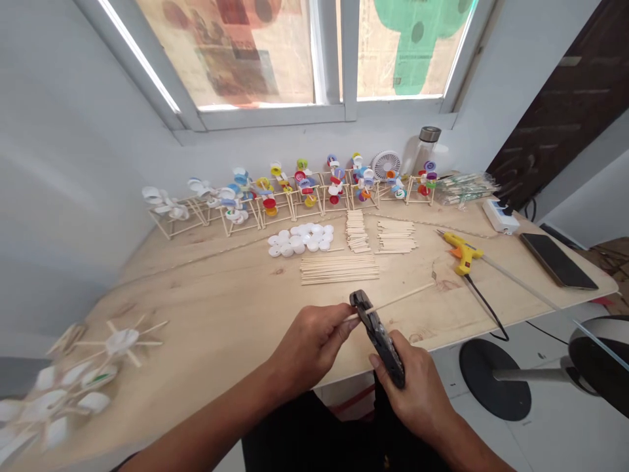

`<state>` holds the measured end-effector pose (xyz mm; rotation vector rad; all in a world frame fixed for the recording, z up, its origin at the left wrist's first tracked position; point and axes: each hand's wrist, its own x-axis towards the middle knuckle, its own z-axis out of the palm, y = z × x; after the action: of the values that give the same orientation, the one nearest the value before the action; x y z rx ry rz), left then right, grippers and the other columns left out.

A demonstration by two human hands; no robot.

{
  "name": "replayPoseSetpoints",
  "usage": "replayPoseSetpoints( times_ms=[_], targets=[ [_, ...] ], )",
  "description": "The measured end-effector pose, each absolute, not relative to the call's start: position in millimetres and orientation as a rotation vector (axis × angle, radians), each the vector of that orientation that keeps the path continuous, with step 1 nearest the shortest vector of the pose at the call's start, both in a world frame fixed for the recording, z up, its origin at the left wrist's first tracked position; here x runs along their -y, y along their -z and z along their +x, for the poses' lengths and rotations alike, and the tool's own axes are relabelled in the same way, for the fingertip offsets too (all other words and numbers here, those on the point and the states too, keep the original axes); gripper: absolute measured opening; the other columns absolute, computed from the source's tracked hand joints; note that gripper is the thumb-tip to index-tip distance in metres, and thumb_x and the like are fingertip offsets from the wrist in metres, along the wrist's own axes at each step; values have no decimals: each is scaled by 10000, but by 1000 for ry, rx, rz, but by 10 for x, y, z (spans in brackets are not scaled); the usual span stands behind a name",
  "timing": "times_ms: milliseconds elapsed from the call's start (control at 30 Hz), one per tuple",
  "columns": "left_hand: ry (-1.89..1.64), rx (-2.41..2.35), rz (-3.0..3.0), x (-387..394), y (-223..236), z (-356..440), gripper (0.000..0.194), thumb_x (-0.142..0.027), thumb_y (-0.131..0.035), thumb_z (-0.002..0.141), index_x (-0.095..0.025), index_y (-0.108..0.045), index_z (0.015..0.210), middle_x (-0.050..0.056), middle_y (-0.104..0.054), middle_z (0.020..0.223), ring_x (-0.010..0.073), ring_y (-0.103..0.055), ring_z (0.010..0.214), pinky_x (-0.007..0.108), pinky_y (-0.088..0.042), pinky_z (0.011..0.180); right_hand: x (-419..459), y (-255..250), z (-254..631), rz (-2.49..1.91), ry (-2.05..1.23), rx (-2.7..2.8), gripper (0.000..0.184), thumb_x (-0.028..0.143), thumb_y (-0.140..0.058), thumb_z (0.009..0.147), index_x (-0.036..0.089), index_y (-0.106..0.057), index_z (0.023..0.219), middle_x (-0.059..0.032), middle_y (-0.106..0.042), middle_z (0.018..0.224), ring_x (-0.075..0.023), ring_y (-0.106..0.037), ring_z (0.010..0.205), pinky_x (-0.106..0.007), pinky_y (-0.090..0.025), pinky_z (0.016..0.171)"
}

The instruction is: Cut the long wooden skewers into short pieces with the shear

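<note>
My left hand (319,337) pinches a thin wooden stick (405,296) near one end, close to the table's front edge. Closed round the handles of a dark cutting tool that looks like pliers (376,328) is my right hand (415,377). The tool's jaws meet the stick just beyond my left fingertips, and the stick's long end points right toward the glue gun. Further back lie a row of long sticks (340,270), two stacks of shorter sticks (358,231) (396,236) and a group of white bottle caps (301,238).
Small stick frames with coloured cap wheels (304,190) line the back. A yellow glue gun (464,252), a phone (557,261) and a white power strip (500,216) are at right. At left are a spoked stick wheel (122,341) and white cap wheels (49,403).
</note>
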<state>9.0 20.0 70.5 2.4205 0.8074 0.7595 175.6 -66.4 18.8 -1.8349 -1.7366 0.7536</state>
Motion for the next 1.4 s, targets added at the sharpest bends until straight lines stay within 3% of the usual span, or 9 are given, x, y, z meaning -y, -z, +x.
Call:
replayPoseSetpoints(
  times_ms=[333, 600, 767, 833, 1067, 1167, 1267, 1400],
  targets=[
    [-1254, -1119, 2930, -246, -300, 171, 177, -82, -442, 829, -108, -567, 952, 6, -545, 591, 109, -508, 528, 218, -366, 493, 510, -154, 1665, -1879, -841, 1656, 199, 370, -421, 849, 224, -446, 717, 7, -571, 601, -180, -555, 571, -240, -349, 530],
    [-1055, -918, 2530, -218, -482, 107, 170, -137, -409, 854, -153, -571, 901, -11, -569, 613, 83, -533, 536, 172, -390, 501, 605, -213, 1706, -1853, -805, 1702, 171, 360, -444, 835, 225, -435, 730, 3, -584, 619, -180, -559, 580, -238, -352, 537],
    [-830, -911, 2239, -216, -667, 64, 274, -204, -426, 866, -167, -478, 599, -51, -470, 498, 55, -436, 442, 161, -334, 447, 628, -233, 1715, -1864, -757, 1763, 186, 377, -434, 839, 226, -419, 732, 5, -582, 602, -177, -564, 554, -233, -341, 525],
    [-792, -928, 2211, -233, -665, 64, 309, -223, -427, 867, -169, -446, 563, -55, -455, 483, 53, -424, 430, 162, -328, 440, 611, -211, 1716, -1894, -734, 1782, 205, 388, -423, 845, 227, -410, 718, 4, -576, 582, -179, -563, 539, -235, -331, 518],
    [-1058, -1204, 2624, -218, -303, 190, 184, -169, -410, 865, -153, -587, 910, 17, -594, 655, 111, -554, 592, 197, -396, 530, 487, -90, 1692, -1946, -772, 1744, 196, 361, -419, 846, 219, -443, 713, -11, -595, 594, -187, -582, 574, -236, -331, 527],
    [-1137, -1253, 2725, -195, -224, 207, 184, -149, -416, 860, -146, -593, 911, -13, -528, 549, 98, -507, 499, 196, -353, 475, 477, -97, 1693, -1936, -799, 1749, 187, 359, -420, 846, 216, -463, 734, -13, -605, 617, -184, -585, 588, -235, -336, 536],
    [-1095, -1152, 2565, -189, -282, 176, 187, -179, -404, 869, -156, -589, 887, -11, -553, 569, 86, -507, 492, 183, -362, 474, 500, -130, 1703, -1949, -795, 1767, 168, 361, -433, 836, 216, -465, 758, -9, -607, 630, -187, -586, 599, -233, -328, 532],
    [-932, -1076, 2308, -192, -434, 126, 218, -217, -401, 877, -169, -566, 742, -23, -544, 547, 78, -487, 467, 174, -374, 473, 540, -165, 1712, -1934, -796, 1789, 165, 357, -435, 833, 218, -451, 745, -2, -597, 613, -182, -582, 579, -231, -316, 522]
  ],
)
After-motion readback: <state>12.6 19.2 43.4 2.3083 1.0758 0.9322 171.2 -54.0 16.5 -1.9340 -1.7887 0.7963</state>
